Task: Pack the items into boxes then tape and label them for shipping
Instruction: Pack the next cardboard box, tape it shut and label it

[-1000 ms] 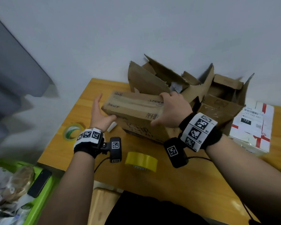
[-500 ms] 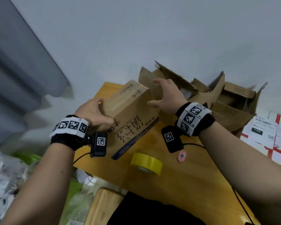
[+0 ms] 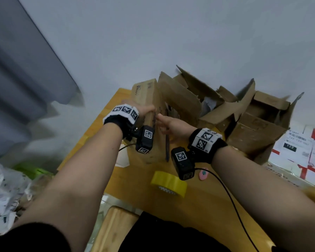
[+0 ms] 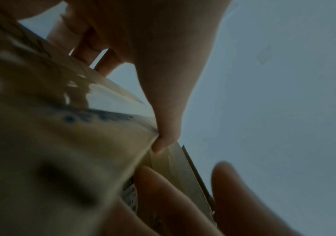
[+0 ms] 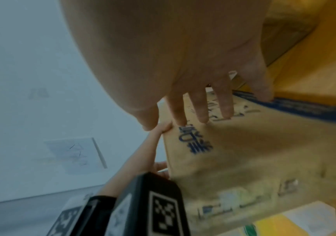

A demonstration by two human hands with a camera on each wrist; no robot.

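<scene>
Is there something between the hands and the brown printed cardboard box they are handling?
Nothing visible. The left hand grips the edge of the brown printed cardboard box, and the right hand's straight fingers lie flat on its printed face.

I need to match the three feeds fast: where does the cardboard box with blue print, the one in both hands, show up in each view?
Head: the cardboard box stands on end at centre, between the left hand and the right hand.
Left wrist: it fills the lower left, blurred, its edge under the left thumb.
Right wrist: it takes the lower right, under the right hand's fingers.
Shared landmark: the box's dark blue print.
</scene>
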